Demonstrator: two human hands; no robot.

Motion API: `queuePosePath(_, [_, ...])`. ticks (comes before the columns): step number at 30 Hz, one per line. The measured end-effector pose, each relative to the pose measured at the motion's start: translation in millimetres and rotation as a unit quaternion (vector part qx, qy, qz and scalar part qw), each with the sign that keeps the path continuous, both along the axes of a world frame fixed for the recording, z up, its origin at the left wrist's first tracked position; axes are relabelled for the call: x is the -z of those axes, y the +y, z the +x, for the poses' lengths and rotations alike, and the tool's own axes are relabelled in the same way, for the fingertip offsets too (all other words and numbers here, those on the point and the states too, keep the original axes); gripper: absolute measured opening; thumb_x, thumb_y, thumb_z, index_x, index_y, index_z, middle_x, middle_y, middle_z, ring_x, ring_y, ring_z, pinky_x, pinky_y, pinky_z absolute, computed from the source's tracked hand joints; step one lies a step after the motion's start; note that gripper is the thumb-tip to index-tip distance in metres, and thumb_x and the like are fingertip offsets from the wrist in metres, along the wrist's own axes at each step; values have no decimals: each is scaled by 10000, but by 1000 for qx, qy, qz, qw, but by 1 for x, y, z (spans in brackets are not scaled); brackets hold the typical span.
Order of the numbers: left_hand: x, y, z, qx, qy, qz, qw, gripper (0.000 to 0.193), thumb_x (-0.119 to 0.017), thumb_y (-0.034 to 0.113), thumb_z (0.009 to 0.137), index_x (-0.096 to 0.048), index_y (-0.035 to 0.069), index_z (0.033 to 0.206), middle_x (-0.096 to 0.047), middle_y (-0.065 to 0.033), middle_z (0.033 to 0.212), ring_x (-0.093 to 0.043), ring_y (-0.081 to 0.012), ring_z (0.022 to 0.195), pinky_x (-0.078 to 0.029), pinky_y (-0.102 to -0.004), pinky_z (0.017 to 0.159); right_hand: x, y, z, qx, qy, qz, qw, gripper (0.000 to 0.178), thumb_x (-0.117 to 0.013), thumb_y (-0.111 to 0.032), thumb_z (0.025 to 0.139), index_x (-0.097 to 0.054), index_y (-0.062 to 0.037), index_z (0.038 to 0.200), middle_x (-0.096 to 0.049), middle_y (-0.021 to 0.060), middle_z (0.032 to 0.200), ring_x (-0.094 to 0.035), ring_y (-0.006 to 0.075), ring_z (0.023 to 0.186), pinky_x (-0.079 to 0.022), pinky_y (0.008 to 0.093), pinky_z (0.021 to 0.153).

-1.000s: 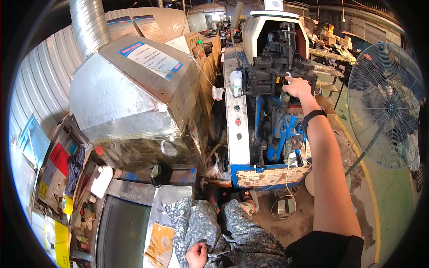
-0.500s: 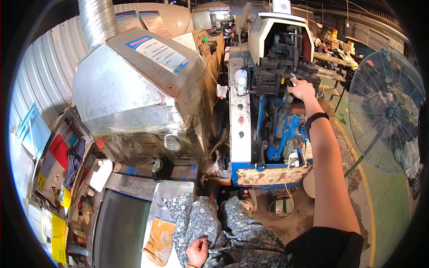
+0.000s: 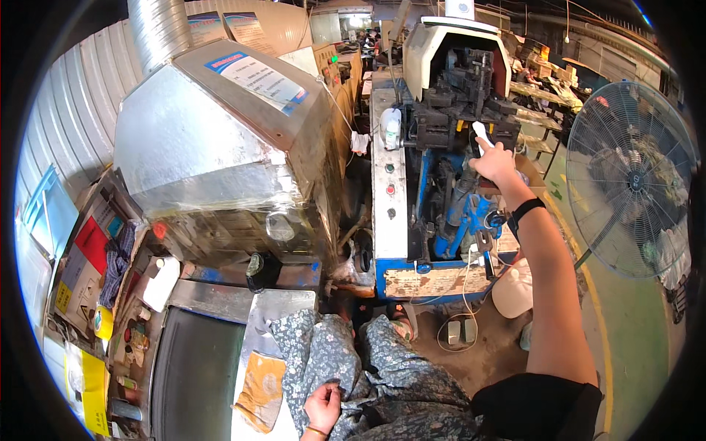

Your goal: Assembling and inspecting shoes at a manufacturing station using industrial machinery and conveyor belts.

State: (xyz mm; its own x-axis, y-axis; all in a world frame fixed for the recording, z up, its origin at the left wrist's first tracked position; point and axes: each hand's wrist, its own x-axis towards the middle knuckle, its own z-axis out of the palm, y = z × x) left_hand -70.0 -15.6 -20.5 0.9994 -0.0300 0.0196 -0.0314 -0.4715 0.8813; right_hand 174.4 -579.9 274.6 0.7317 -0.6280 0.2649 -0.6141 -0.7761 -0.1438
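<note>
My right hand (image 3: 498, 163) reaches forward to the machine (image 3: 390, 235), its fingers closed on the lower end of a white elongated piece (image 3: 481, 134). That piece is tilted, with its upper end in front of the dark metal clamp parts (image 3: 434, 125); I cannot tell whether it touches them. My left hand (image 3: 323, 406) lies on my lap, over the dark floral cloth (image 3: 334, 360). Its fingers are curled together, and whatever they may hold is hidden.
A large standing fan (image 3: 636, 180) is at the right. To the left are a metal hood (image 3: 198, 140) and a dark conveyor belt (image 3: 195, 367). An orange cloth (image 3: 261, 389) lies beside my lap. A white bottle (image 3: 391, 128) stands on the machine; a pale container (image 3: 513, 287) sits by its base.
My right hand has drawn back slightly from the clamp parts, and more of the white piece now shows above the fingers. The left hand stays on my lap. The view has shifted a little.
</note>
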Motion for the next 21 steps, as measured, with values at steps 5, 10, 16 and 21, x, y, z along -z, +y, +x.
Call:
queuePosePath(5, [4,3,1,20,11,5,1000,97,-633,83,902,-688,7,925,-712,-61,786,-651,-95,720,-518,-246,692,22,23,-35,-40,-86,-65,993,709,-704,-307,706,-511,-329,1388,-435,190,1385,-536,426,1128,-493,462,939])
queuePosePath(10, [-15,12,-7,82,59,-202,974,137,-616,79,927,-669,-1,1025,-665,-1,877,-598,-86,801,-503,-244,758,59,73,-96,-232,-327,-146,904,666,-755,-178,662,-579,-231,1302,-419,197,1415,-487,429,1159,-420,485,1001])
queuePosePath(16, [-105,-10,66,80,-50,-146,985,301,-620,186,957,-612,5,1197,-655,-104,1161,-601,-158,1072,-478,-301,929,131,255,-158,-437,-392,55,807,711,-813,-141,632,-532,-52,1279,-412,264,1401,-474,445,1212,-395,500,1023])
queuePosePath(21, [-112,-24,121,-14,62,-563,824,448,-450,475,1007,-607,102,1201,-656,-42,1002,-629,-142,871,-513,-276,774,162,362,-231,-586,-121,239,765,814,-843,-296,684,-468,-55,1364,-408,281,1383,-453,471,1236,-384,514,1036])
